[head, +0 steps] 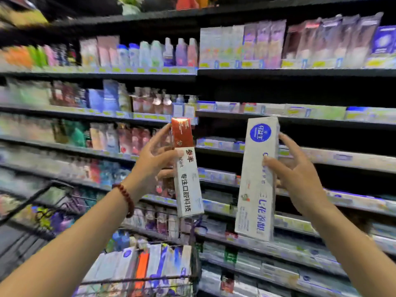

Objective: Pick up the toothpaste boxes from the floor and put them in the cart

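left hand grips the red-topped box, right hand clamps the white box, cart at 6 o'clock

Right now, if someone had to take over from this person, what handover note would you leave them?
Left hand: grips the red-topped toothpaste box upright, raised in front of the shelves.
Right hand: fingers and thumb hold the white-and-blue toothpaste box upright, at about the same height.
Cart: low and left of centre, already holding several boxes standing on end.
Done: both boxes are off the floor.
Left: lower both into the cart. The floor is out of view, so check for more boxes.
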Demonstrator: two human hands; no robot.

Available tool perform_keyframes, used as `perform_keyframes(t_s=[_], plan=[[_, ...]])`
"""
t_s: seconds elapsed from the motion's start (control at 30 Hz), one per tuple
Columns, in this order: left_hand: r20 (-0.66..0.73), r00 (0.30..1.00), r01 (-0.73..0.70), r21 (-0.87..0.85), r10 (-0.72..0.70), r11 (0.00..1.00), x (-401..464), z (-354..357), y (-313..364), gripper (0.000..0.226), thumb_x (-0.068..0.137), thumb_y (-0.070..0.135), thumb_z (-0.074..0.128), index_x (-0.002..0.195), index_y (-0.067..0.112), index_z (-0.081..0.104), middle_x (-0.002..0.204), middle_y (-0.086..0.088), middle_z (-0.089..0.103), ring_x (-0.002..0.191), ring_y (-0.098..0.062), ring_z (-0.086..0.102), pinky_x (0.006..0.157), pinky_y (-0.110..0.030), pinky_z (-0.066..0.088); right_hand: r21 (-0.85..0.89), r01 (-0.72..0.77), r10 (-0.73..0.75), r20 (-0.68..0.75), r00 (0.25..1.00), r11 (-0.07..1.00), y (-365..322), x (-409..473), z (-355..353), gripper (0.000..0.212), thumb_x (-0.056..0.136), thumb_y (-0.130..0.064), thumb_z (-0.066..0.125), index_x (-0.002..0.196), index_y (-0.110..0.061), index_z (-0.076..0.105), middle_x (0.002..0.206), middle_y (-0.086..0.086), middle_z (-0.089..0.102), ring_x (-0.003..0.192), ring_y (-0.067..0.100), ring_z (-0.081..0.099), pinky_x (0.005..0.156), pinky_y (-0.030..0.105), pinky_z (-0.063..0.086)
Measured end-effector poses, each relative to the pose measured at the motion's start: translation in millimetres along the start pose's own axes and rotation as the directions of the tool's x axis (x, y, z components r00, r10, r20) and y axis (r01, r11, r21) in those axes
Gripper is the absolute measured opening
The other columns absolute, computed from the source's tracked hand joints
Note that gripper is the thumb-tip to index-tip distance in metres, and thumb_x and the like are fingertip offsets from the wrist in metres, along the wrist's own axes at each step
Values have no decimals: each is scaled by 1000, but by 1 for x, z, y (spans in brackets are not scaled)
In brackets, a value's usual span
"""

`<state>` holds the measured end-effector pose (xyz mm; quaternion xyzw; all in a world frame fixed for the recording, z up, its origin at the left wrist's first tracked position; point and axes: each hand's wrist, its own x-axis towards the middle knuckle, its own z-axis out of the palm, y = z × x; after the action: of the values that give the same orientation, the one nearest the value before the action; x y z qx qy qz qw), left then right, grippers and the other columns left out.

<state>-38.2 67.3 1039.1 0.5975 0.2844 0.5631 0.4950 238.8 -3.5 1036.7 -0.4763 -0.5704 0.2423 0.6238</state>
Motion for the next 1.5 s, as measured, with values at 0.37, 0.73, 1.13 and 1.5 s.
perform_keyframes(t_s=[0.37,0.73,1.13,1.5], plan=[[-219,971,134,146,-100,980,37,-177,-37,71,80,8,70,135,43,42,114,-15,66,88,-25,70,63,-37,57,53,-72,58,232,971,996,72,67,203,67,90,-14,61,145,-33,28,91,-10,72,81,9,71,64,29,54],[-348,895,347,149,-279,926,98,-244,-189,69,77,5,73,122,51,50,97,-11,72,86,-25,68,77,-50,53,-56,-224,229,358,905,973,237,111,293,70,85,-8,66,142,-27,31,118,8,63,82,1,67,72,21,55],[-425,673,730,256,-605,633,97,-268,-377,79,75,-9,71,143,13,35,119,-35,56,62,2,54,46,-6,42,-191,-631,644,414,643,752,420,81,333,73,89,-8,63,142,-40,25,131,-2,56,109,16,61,96,46,49],[-405,435,887,346,-804,306,62,-298,-488,84,75,12,78,144,28,31,128,4,53,116,-13,52,93,-20,41,-532,-620,814,316,487,577,488,30,400,76,91,-21,61,151,-24,15,142,11,47,91,5,63,71,16,41]])
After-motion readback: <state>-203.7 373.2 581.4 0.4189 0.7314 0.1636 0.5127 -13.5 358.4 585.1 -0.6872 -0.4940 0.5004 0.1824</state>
